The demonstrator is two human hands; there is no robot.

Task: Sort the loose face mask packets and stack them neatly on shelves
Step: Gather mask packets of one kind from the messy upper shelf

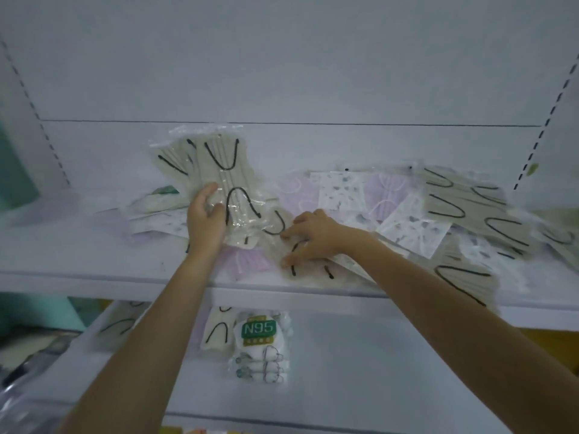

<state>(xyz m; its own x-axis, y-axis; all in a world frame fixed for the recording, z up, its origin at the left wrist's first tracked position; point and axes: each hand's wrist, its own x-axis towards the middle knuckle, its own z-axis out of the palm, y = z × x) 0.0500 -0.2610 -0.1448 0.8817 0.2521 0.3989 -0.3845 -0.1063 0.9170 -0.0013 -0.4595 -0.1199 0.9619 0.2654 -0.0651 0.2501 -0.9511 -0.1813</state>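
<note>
a person's left hand point(205, 216) grips a fanned bunch of beige packets point(216, 164), fingers and thumb curled round their lower half, holding them upright over the upper shelf point(94, 261). just right of it, the right hand point(315, 238) rests with fingers spread on another beige packet point(308, 272), which lies flat near the shelf's front edge. purple packets point(388, 189) and patterned packets point(413, 227) lie heaped beyond and right of that hand. below both wrists, an n95 packet point(259, 328) sits on the lower shelf point(376, 355).
</note>
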